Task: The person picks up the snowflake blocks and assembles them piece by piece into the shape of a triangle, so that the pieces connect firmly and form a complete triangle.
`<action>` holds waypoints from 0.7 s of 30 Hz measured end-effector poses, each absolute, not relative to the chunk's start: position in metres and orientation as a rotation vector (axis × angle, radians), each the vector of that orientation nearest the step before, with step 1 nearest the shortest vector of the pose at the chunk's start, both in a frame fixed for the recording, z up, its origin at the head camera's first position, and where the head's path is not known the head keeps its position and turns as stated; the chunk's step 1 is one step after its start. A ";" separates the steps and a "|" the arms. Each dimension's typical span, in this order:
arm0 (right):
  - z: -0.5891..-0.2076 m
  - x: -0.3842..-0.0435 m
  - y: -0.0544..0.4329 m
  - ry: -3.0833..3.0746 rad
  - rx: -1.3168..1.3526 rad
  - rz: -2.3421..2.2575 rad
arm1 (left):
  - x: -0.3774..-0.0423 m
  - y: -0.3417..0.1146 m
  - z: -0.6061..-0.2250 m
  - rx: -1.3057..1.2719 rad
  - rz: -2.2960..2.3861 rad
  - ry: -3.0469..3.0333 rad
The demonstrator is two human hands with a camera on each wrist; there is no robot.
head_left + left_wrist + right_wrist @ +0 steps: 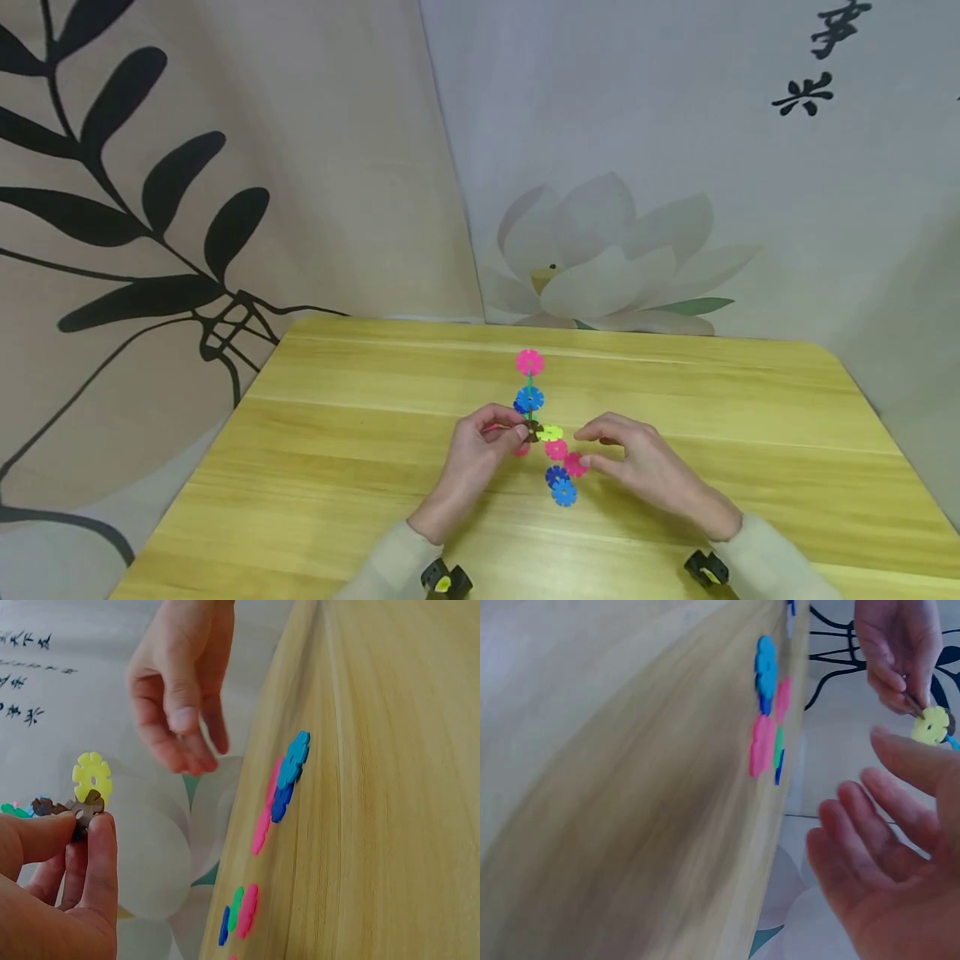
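My left hand (486, 442) pinches a brown notched flower-shaped plastic disc (94, 801) between thumb and fingers. A yellow disc (92, 774) is attached to the brown one, above the table. Green and blue pieces show just past the left thumb in the left wrist view, partly hidden. In the head view a light blue disc (529, 398) and a pink disc (529, 362) line up beyond the brown one; how they join cannot be told. My right hand (645, 462) holds nothing, its fingers spread and relaxed, to the right of the yellow disc.
Loose discs lie on the wooden table (337, 467) between the hands: pink (575, 464), dark blue (557, 477) and light blue (564, 492). Another small group with a green disc (235, 909) lies farther off. A printed backdrop (360, 167) stands behind the table.
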State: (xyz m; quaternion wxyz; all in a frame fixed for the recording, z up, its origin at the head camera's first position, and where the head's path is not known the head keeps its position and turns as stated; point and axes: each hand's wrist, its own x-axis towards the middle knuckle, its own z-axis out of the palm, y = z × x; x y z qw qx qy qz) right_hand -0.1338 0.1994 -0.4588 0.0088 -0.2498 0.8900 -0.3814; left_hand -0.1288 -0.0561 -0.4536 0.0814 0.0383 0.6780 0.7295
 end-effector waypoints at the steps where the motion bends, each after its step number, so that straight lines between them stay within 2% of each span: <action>1: -0.459 -0.135 0.200 2.766 -0.772 -1.163 | -0.129 -0.057 -0.453 0.116 2.181 2.024; 21: -0.472 -0.150 0.186 2.780 -0.791 -0.736 | -0.133 -0.062 -0.452 0.111 2.191 2.080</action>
